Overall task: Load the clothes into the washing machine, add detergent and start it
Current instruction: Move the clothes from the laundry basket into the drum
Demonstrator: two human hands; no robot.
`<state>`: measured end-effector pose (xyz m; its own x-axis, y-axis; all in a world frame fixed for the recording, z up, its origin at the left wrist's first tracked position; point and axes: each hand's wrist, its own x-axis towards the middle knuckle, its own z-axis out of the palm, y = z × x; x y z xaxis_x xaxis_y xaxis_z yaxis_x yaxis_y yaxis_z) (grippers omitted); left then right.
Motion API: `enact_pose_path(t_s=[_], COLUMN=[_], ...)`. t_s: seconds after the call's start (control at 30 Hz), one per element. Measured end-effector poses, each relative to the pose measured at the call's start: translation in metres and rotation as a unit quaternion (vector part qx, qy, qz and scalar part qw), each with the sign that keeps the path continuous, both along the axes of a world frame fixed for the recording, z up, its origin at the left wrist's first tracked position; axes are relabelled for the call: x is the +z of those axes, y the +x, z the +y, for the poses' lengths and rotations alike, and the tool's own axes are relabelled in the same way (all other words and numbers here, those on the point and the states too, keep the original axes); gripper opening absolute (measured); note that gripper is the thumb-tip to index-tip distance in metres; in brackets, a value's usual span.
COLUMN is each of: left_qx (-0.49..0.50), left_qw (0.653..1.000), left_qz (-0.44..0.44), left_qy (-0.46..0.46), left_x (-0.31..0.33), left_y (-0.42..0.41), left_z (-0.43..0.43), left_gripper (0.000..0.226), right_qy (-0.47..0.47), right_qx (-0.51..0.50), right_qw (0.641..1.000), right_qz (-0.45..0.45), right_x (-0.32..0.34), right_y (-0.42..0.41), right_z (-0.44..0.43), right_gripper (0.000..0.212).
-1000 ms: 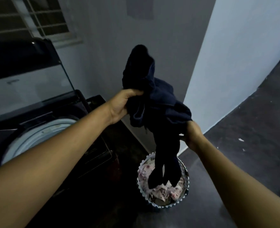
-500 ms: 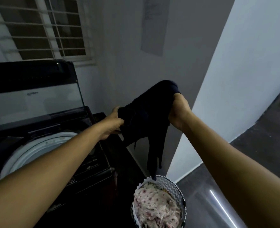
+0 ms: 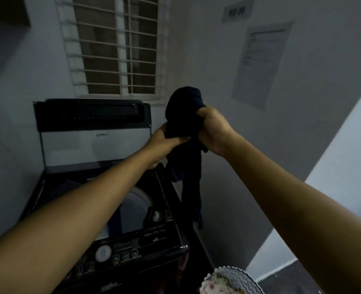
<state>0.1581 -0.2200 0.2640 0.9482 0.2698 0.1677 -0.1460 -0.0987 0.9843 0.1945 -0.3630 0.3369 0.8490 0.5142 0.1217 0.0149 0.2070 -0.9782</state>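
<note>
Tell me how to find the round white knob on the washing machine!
Find the black washing machine under the barred window, its lid standing open. Along its front edge, nearest the person, runs a dark control panel. The knob is the only round white control there; the buttons beside it are small, dark and square.

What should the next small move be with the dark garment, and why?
Probably swing the garment left and lower it over the drum. The left hand and right hand both grip it bunched and the lid stands open, but the garment's tail hangs right of the drum, not over it.
</note>
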Motion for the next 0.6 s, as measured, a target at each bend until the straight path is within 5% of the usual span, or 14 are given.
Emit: enact_pose_path(t_s=[0.17,0.27,0.37,0.47,0.53,0.6], left_qx=[0.075,0.12,0.114,0.112,0.105,0.094], left_qw=[0.997,0.99,0.988,0.986,0.987,0.991], left_qz=[0.001,-0.029,-0.041,-0.035,-0.026,-0.007], left_qy=[0.001,-0.063,-0.091,-0.115,-0.117,-0.099], left_x=[0.008,0.011,0.009,0.011,0.01,0.003], left_y=[-0.008,-0.019,-0.03,-0.042,-0.051,-0.059], left_z=[0.067,0.105,0.14,0.168,0.183,0.201], left_gripper=[0.058,0.047,0.036,0.044,0.046,0.042], right_qy=[-0.103,-0.218,-0.278,-0.34,-0.399,-0.383], right_qx=[-0.032,-0.056,-0.036,0.055,0.057,-0.007], right_qw=[0.967,0.915,0.921,0.92,0.898,0.917], right_qz=[-0.229,-0.334,-0.269,-0.188,-0.179,-0.116], right_x=[-0.005,-0.047,-0.096,-0.138,-0.165,-0.184], right_y=[0.003,0.01,0.013,0.014,0.018,0.021], right_z=[0.046,0.067,0.09,0.119,0.138,0.157], right_gripper=[0.022,0.055,0.099,0.113,0.088,0.045])
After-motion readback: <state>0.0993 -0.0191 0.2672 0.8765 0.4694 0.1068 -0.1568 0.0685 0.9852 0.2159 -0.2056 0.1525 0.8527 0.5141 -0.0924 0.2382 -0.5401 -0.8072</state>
